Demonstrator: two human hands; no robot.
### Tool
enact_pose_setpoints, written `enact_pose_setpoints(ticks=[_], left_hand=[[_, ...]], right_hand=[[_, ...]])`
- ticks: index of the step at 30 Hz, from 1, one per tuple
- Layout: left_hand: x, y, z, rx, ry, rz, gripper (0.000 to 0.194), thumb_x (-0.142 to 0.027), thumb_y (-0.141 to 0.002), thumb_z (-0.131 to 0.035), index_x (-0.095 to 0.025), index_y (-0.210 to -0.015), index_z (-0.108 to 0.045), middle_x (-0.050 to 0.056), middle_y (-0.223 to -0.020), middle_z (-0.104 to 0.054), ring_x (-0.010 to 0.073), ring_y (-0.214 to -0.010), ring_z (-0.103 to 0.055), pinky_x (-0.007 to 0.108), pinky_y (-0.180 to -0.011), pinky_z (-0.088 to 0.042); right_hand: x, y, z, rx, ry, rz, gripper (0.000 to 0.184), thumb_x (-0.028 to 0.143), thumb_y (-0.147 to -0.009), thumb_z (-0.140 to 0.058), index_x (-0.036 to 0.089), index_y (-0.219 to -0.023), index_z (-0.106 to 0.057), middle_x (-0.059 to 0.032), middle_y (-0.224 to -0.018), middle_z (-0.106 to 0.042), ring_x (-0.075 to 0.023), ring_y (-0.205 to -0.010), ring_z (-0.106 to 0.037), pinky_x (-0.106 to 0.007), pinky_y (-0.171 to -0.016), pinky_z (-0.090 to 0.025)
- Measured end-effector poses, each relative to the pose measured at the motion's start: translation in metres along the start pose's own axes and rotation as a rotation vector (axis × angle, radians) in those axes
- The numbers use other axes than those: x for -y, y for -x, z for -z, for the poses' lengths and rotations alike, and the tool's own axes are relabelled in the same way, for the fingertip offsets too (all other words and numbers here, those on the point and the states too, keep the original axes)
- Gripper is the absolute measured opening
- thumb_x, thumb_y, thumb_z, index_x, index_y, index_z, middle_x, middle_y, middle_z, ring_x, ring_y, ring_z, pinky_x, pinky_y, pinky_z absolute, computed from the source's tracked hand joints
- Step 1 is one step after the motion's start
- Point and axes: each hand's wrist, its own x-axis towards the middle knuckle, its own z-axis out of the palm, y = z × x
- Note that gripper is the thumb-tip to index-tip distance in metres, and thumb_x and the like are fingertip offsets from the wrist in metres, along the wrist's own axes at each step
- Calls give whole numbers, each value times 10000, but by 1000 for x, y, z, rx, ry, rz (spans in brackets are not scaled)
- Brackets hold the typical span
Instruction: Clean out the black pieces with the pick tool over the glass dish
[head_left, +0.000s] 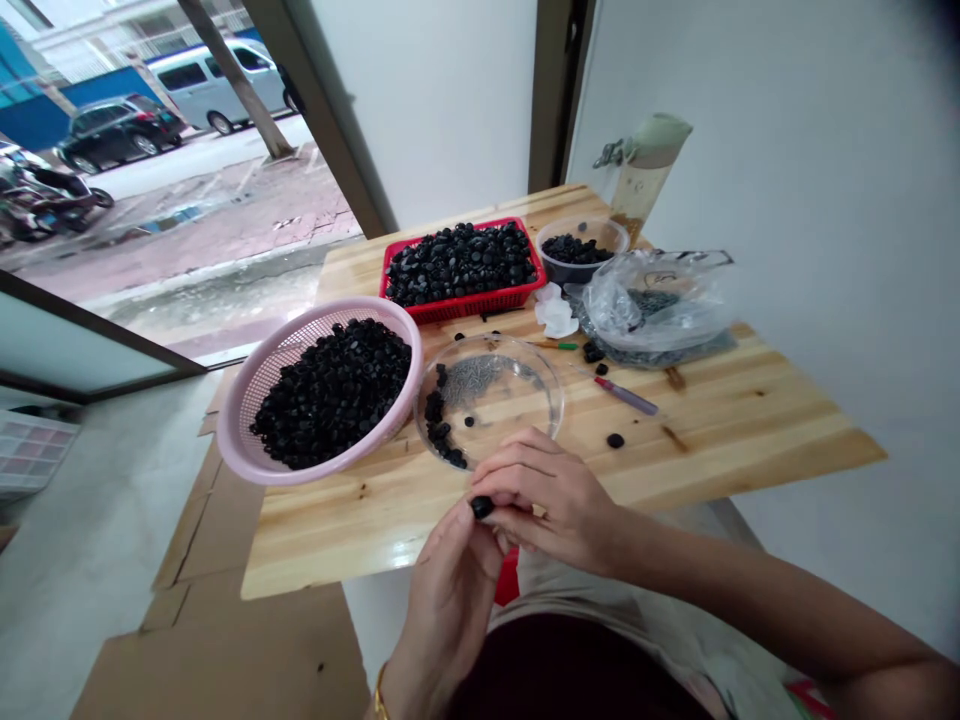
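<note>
Both hands meet at the near edge of the desk (750,420), just in front of a clear dish (525,375). The left hand (450,590) and right hand (551,495) pinch one small black cap (481,506) between their fingers. A pink basket (259,385) of black caps sits to the left.

One head-worn camera looks forward and down, close over the wooden table (750,430).

The fingers (501,500) hide most of the small black piece (481,506); its shape stays unclear.
</note>
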Motion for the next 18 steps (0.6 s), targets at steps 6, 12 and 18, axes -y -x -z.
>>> enact_pose_setpoints(ticks=[6, 12, 18], left_hand=[[3, 1, 1, -35, 42, 49, 245, -357, -789, -810, -150, -921, -804, 81, -971, -758, 178, -922, -659, 262, -842, -550], [6, 1, 1, -32, 2, -5, 231, -369, -808, -800, -171, -928, -801, 68, -970, -750, 165, -902, -663, 253, -827, -543], [-2, -5, -1, 23, 51, 3, 275, -415, -877, -712, -153, -912, -785, 102, -971, -731, 206, -907, -650, 293, -703, -546]], right_hand=[[3, -2, 3, 5, 36, 18, 76, 131, -948, -606, 176, -999, -637, -98, -1016, -738, -220, -943, -642, -403, -878, -537], [9, -6, 4, 52, 113, 23, 142, 115, -970, -572, 160, -1085, -642, -101, -1039, -737, -228, -981, -647, -401, -902, -558], [-21, 19, 58, -90, 425, -132, 233, 250, -988, -620, 189, -1211, -639, -104, -1119, -733, -263, -1053, -669, -437, -964, -524]])
